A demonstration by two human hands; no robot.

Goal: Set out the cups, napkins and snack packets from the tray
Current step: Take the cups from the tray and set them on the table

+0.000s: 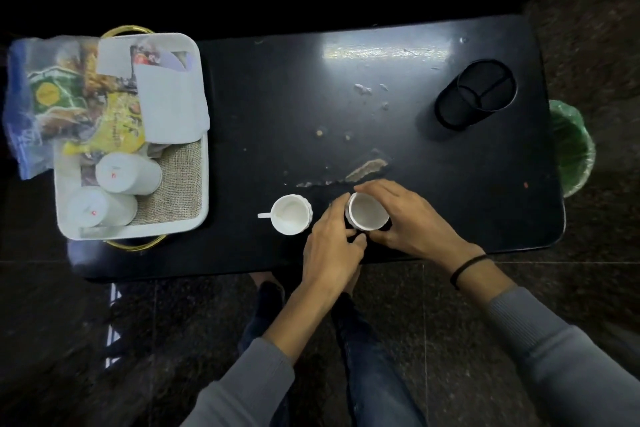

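A white cup (367,213) stands upright near the front edge of the black table (450,184). My right hand (415,218) wraps its right side and my left hand (332,243) touches its left side. Just left of it stands a second white cup (291,215), handle pointing left, with no hand on it. The white tray (204,184) at the table's left end holds two white cups lying on their sides (128,173) (100,208), white napkins (169,104) and snack packets (114,128), one blue-edged packet (31,107) hanging over the tray's left rim.
A black mesh holder (476,92) lies tipped at the back right of the table. The tabletop has a chipped patch (367,168) and crumbs just behind the cups. A green-lined bin (571,149) stands past the table's right end. Dark stone floor lies below.
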